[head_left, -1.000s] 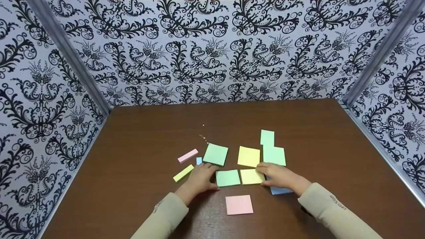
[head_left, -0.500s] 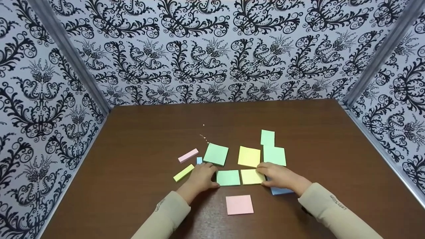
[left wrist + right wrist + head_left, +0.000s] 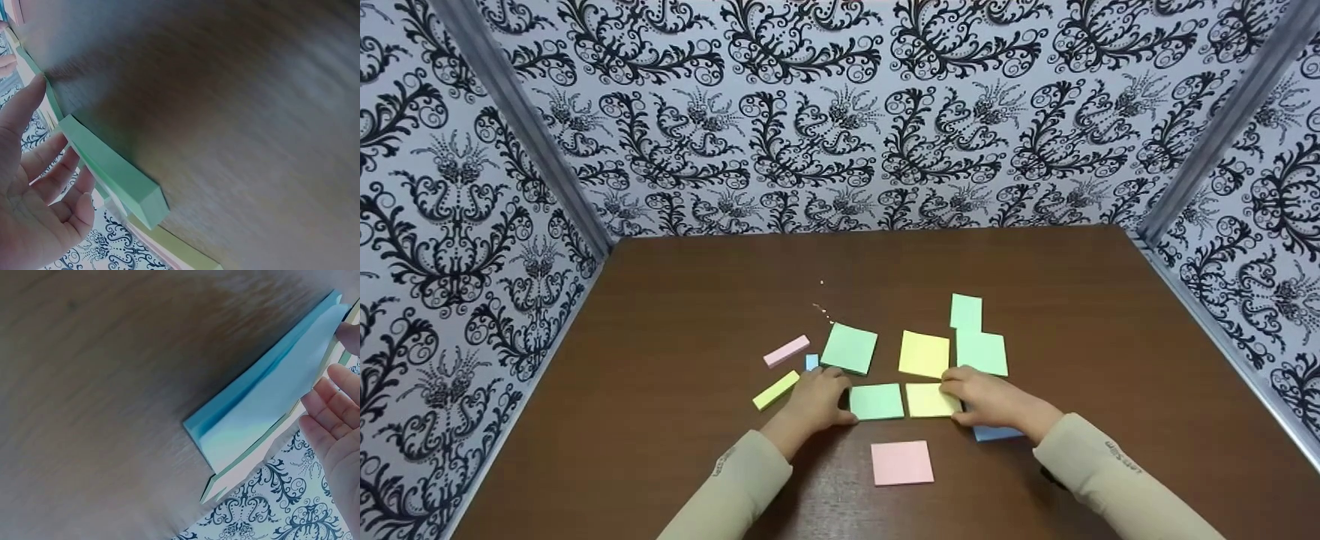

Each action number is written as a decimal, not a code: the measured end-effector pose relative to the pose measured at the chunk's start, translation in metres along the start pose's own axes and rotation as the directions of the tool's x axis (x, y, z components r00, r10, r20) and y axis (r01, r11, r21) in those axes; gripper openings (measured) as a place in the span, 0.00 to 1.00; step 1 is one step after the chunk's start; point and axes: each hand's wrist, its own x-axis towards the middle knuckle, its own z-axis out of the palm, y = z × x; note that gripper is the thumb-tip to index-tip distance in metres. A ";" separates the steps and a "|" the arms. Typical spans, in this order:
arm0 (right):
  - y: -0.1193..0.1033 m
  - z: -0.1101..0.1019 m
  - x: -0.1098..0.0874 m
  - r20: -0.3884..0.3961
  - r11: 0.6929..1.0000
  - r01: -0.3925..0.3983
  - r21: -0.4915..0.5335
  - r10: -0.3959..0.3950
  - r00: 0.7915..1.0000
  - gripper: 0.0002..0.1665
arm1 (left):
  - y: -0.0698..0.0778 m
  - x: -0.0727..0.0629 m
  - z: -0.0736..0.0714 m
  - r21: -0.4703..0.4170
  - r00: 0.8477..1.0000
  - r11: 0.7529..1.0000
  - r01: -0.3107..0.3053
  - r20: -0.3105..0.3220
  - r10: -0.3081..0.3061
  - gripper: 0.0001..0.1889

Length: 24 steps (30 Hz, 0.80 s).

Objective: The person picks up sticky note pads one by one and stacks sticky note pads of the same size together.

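Two pale sleeves (image 3: 750, 472) reach in from the near edge over the brown desk (image 3: 697, 315). Nearest among the papers is a pink pad (image 3: 901, 463), flat on the desk between the forearms. To its right and slightly farther, a blue pad (image 3: 997, 433) lies partly under the right hand (image 3: 994, 397); the right wrist view shows its upper sheets gaping from the lower ones.

Beyond the pink pad lie a green pad (image 3: 877, 402) on the left and a yellow pad (image 3: 931, 400) on the right, side by side with a narrow gap. The right hand's grip pinches the yellow pad's right end between thumb and forefinger. The left hand (image 3: 816, 397) has its thumb touching the green pad's near left corner and its fingers by the far left one; whether its grip is clenched I cannot tell.

Left of that hand lie a yellow bar (image 3: 775, 390), a blue bar (image 3: 811, 361) and a pink bar (image 3: 786, 351). Farther off sit a thick green stack (image 3: 849, 348), a yellow square (image 3: 924, 354) and a light green square (image 3: 982, 353), with a small green slip (image 3: 966, 311) at its far edge. Patterned panels (image 3: 847, 112) stand behind.
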 end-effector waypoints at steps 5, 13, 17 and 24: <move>-0.002 -0.001 0.001 -0.001 1.000 -0.020 0.007 0.020 1.000 0.19 | -0.001 0.000 0.001 -0.024 1.000 1.000 -0.003 -0.028 0.002 0.26; -0.003 -0.011 0.000 -0.040 0.998 -0.036 0.051 0.038 0.998 0.23 | 0.000 -0.001 -0.001 -0.032 0.999 0.999 0.000 -0.037 -0.001 0.26; -0.006 -0.020 0.001 -0.082 0.997 -0.023 0.076 0.029 0.996 0.24 | 0.000 -0.001 0.000 -0.057 0.999 0.998 0.000 -0.037 -0.002 0.25; -0.017 -0.026 0.013 -0.108 0.990 -0.026 0.140 0.042 0.993 0.23 | 0.000 0.000 0.000 -0.082 1.000 0.996 0.023 0.001 -0.023 0.26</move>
